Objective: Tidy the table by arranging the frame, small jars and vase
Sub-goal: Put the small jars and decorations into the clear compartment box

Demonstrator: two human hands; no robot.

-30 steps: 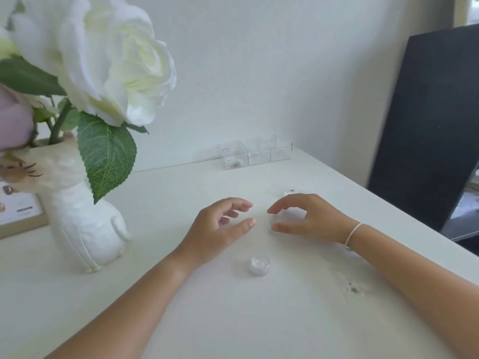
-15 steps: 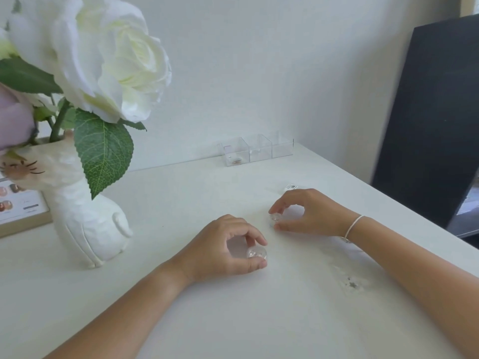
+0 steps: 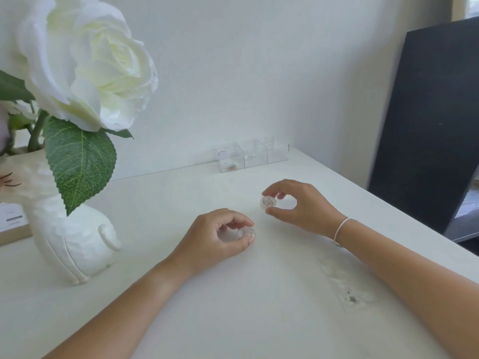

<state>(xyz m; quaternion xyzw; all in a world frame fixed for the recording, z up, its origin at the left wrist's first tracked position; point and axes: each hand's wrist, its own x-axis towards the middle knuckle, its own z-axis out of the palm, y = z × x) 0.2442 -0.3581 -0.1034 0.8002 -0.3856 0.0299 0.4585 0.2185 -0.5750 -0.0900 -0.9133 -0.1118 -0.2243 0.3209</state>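
Fingertips of each hand now pinch a small clear jar: the left hand (image 3: 215,237) has closed on its jar (image 3: 246,233) at centre frame, and the right hand (image 3: 298,206) has raised its jar (image 3: 268,202) slightly. Both jars seem ready to move. Vase (image 3: 75,242) and frame (image 3: 13,226) wait at left.

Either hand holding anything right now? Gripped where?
Both. Left hand pinches a small clear round jar by its sides, thumb and fingers. Right hand pinches another small clear jar by its sides, tilted.
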